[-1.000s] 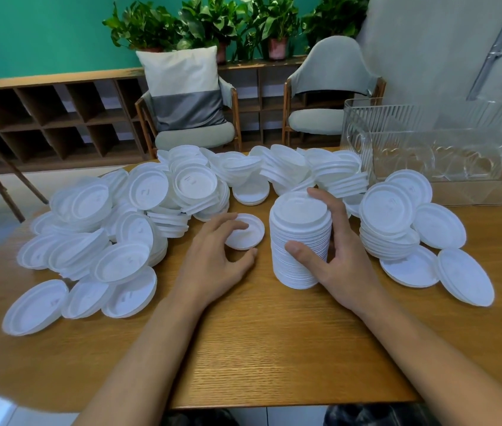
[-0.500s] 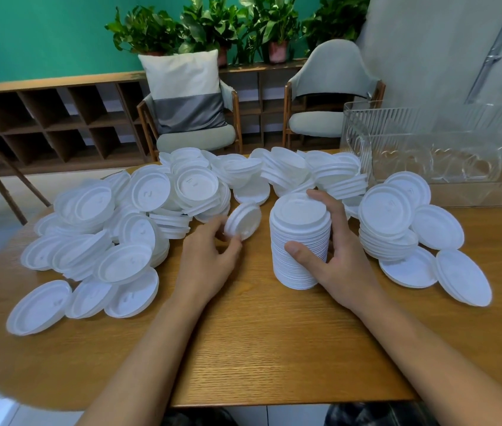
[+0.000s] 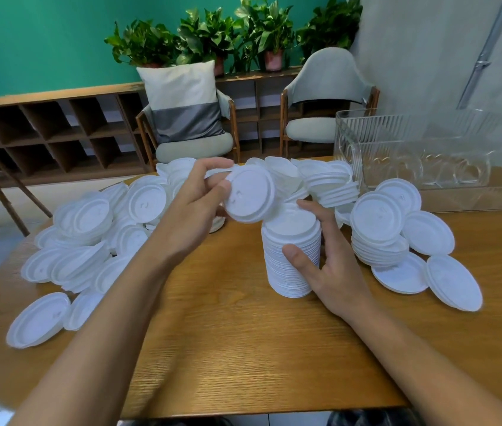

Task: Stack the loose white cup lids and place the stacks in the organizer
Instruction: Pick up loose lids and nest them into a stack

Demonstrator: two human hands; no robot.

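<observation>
A tall stack of white cup lids (image 3: 289,259) stands in the middle of the wooden table (image 3: 228,348). My right hand (image 3: 326,265) grips its side, thumb in front and fingers at the back. My left hand (image 3: 194,204) pinches a single white lid (image 3: 251,195) by its edge and holds it tilted in the air, just above and left of the stack's top. Several loose lids (image 3: 90,235) lie heaped at the left and along the back. The clear plastic organizer (image 3: 421,155) stands at the back right with nothing in it.
A shorter lid stack (image 3: 377,229) and several single lids (image 3: 452,281) lie right of my right hand. Two chairs, a wooden shelf and potted plants stand behind the table. The table's near edge runs below my forearms.
My left hand picked a single lid off the table and lifted it up and right toward the top of the tall stack. My right hand kept its hold on the stack.
</observation>
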